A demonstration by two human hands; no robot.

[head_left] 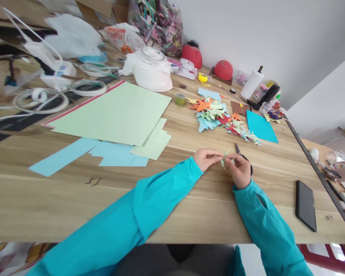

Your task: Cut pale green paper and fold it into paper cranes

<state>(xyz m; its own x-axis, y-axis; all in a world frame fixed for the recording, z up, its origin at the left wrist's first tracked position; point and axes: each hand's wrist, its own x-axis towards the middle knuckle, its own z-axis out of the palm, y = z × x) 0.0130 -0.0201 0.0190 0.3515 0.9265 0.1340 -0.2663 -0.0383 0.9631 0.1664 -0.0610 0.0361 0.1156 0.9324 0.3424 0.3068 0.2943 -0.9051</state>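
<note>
Between my two hands is a small pale green folded paper piece (223,162), pointed like the folded cranes in the pile; its exact shape is partly hidden by fingers. My left hand (207,158) pinches its left side with thumb and fingertips. From the other side my right hand (239,168) pinches it too. Dark scissors (239,151) lie on the table just behind my right hand, partly covered by it. Farther back sits a heap of folded paper cranes (211,111) in orange, green, blue and red.
Large green paper sheets (115,113) lie at left, with blue paper strips (64,156) under them. A phone (305,205) rests near the right edge. Beyond the cranes are a turquoise sheet (261,126), a green tape roll (180,99) and a white wrapped bundle (151,71).
</note>
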